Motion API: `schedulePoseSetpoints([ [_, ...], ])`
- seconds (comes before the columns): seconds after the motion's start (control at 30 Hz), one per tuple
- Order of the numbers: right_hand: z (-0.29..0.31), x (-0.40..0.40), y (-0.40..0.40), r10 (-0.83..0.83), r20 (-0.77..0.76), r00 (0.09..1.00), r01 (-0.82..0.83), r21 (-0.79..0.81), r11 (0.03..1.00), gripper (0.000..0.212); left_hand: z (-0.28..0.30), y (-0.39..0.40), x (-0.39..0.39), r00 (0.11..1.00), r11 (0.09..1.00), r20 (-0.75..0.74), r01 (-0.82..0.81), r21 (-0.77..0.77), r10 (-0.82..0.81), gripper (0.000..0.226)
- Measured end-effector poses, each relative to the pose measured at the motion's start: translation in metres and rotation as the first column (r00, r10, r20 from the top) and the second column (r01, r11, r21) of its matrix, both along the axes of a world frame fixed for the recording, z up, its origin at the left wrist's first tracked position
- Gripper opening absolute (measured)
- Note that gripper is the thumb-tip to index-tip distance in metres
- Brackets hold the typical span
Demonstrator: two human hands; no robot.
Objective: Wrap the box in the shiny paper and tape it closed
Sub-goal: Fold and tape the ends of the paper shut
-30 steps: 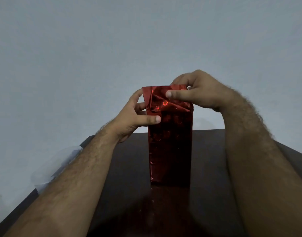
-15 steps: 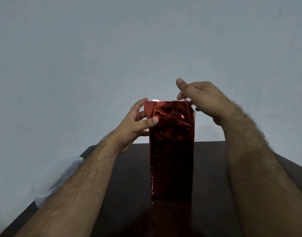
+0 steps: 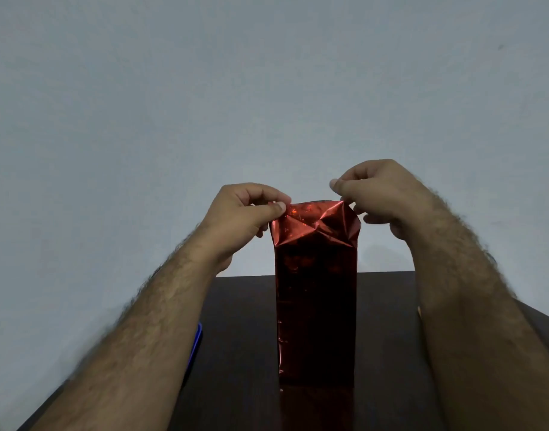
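Observation:
A tall box wrapped in shiny red paper (image 3: 316,300) stands upright on the dark wooden table (image 3: 242,353). The loose paper at its top (image 3: 313,223) is creased and sticks up above the box. My left hand (image 3: 245,213) pinches the top left corner of that paper between thumb and forefinger. My right hand (image 3: 379,194) pinches the top right corner, its other fingers curled behind the paper. The box itself is hidden under the wrapping.
A blue-edged flat object (image 3: 197,340) lies on the table beside my left forearm, mostly hidden. A plain pale wall (image 3: 267,88) fills the background. The table's far edge runs just behind the box.
Both hands have moved to the top corners of the paper. My left hand left the box's side and my right hand came down from above; the folded top flap now stands up.

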State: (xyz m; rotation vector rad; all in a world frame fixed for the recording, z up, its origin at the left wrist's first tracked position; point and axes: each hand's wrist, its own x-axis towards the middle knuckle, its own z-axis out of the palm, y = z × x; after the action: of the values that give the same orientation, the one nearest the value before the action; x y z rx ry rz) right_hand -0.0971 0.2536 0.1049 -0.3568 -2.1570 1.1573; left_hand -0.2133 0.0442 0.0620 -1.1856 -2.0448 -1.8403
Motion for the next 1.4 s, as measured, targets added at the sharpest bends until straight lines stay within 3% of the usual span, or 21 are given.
schedulePoseSetpoints([
  [0.1,-0.002,0.002,-0.001,0.072,0.118,0.990,-0.067,-0.045,0.997,0.034,0.003,0.002,0.005,0.999,1.000,-0.034,-0.025,-0.018,0.024,0.014],
  [0.27,0.000,0.006,-0.003,0.240,0.143,0.960,-0.217,-0.161,0.963,0.029,0.005,0.003,0.013,0.996,0.991,-0.007,-0.087,0.102,0.088,0.014],
  [0.37,0.001,0.008,0.006,0.282,0.119,0.952,-0.240,-0.283,0.929,0.064,0.012,0.003,0.026,0.991,0.988,-0.054,-0.113,0.108,0.119,0.011],
  [0.5,-0.010,0.005,0.027,0.452,0.140,0.881,-0.393,-0.317,0.863,0.133,0.021,0.014,0.038,0.983,0.983,-0.167,-0.104,-0.150,0.079,0.037],
  [0.6,-0.026,0.005,0.051,0.578,0.211,0.788,-0.546,-0.194,0.815,0.145,0.032,0.031,0.050,0.956,0.888,-0.248,-0.246,-0.389,0.156,0.048],
  [0.7,-0.041,0.002,0.070,0.610,0.347,0.712,-0.599,-0.152,0.786,0.140,0.049,0.049,0.065,0.953,0.815,-0.237,-0.286,-0.503,0.188,0.062],
  [0.83,-0.051,-0.009,0.061,0.604,0.482,0.634,-0.656,-0.078,0.751,0.121,0.064,0.068,0.073,0.964,0.754,-0.117,-0.261,-0.603,0.240,0.080],
  [0.9,-0.052,-0.012,0.054,0.588,0.513,0.626,-0.664,-0.046,0.747,0.109,0.070,0.074,0.076,0.959,0.754,-0.085,-0.265,-0.601,0.269,0.068],
  [1.0,-0.048,-0.008,0.047,0.581,0.523,0.624,-0.668,-0.028,0.743,0.087,0.077,0.081,0.075,0.941,0.726,-0.128,-0.324,-0.606,0.313,0.032],
  [1.1,-0.046,-0.008,0.044,0.581,0.557,0.594,-0.704,0.010,0.710,0.067,0.084,0.079,0.075,0.932,0.698,-0.137,-0.344,-0.627,0.336,0.021],
  [1.2,-0.047,-0.013,0.045,0.541,0.589,0.601,-0.690,0.041,0.722,0.070,0.087,0.077,0.075,0.918,0.737,-0.156,-0.387,-0.555,0.364,0.014],
  [1.27,-0.046,-0.014,0.046,0.526,0.604,0.598,-0.681,0.038,0.731,0.078,0.088,0.078,0.073,0.904,0.737,-0.190,-0.423,-0.527,0.383,0.024],
  [1.33,-0.046,-0.013,0.047,0.524,0.603,0.601,-0.673,0.028,0.739,0.082,0.090,0.081,0.077,0.905,0.697,-0.204,-0.420,-0.582,0.374,0.042],
  [1.4,-0.045,-0.011,0.047,0.513,0.585,0.628,-0.647,0.026,0.762,0.086,0.092,0.086,0.081,0.907,0.625,-0.222,-0.410,-0.664,0.359,0.045],
])
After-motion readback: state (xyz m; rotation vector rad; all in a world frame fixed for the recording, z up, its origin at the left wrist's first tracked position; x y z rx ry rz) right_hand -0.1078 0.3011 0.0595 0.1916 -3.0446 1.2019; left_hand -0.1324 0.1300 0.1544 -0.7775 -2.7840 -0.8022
